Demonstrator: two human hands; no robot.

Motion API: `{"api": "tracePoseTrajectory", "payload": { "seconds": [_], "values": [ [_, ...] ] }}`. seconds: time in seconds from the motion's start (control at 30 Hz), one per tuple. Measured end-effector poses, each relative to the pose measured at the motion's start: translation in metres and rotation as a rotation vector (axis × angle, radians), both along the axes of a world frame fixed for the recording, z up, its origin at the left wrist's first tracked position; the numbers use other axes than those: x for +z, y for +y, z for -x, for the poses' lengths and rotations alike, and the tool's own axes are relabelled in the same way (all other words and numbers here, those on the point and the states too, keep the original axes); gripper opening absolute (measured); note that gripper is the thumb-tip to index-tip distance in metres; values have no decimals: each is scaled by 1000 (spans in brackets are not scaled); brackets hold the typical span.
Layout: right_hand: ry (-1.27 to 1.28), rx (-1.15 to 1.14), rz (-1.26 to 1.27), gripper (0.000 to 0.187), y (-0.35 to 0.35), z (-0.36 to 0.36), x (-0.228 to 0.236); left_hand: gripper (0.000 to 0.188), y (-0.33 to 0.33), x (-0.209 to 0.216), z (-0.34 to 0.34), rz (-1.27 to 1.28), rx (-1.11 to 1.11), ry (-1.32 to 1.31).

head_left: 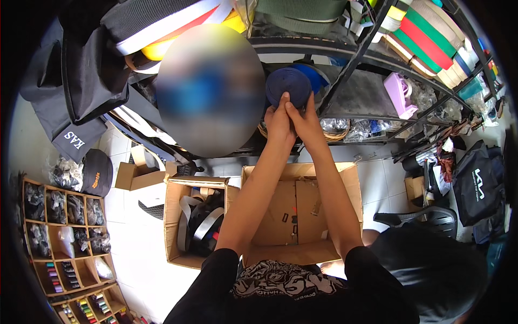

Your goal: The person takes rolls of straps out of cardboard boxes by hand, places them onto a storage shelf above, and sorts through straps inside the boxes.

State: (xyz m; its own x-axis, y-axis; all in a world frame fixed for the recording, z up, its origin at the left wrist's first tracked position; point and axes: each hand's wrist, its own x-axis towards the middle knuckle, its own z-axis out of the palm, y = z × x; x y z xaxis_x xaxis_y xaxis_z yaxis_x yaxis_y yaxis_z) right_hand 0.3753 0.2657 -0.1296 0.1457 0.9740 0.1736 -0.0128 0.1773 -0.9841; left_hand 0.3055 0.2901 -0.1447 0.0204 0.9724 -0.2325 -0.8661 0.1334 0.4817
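Just past twelve o'clock, we hold a coiled navy roll (287,83) between both hands: our left hand (279,123) and our right hand (305,117) are partly closed, gripping its near edge together. Toward five o'clock lies an open cardboard box (280,237); toward eight, a smaller box (174,227) holds grey straps (209,224). At two, we see a lilac tape dispenser (398,97).

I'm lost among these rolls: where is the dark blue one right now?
The dark blue roll is right of upper centre in the head view, held by the left hand and right hand, in front of a brighter blue item.
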Motion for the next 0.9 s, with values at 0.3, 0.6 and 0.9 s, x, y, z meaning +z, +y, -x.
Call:
{"api": "tracePoseTrajectory", "payload": {
  "seconds": [0.3, 0.6, 0.9],
  "values": [
    [-123, -58, -77, 76, 54, -28, 25, 50, 29, -3, -44, -198, 201, 578],
    [-503, -49, -144, 60, 91, -59, 30, 47, 44, 7, -59, -328, 257, 800],
    [-851, -425, 120, 107, 107, -58, 5, 49, -23, -15, -32, -309, -12, 762]
  ]
}}
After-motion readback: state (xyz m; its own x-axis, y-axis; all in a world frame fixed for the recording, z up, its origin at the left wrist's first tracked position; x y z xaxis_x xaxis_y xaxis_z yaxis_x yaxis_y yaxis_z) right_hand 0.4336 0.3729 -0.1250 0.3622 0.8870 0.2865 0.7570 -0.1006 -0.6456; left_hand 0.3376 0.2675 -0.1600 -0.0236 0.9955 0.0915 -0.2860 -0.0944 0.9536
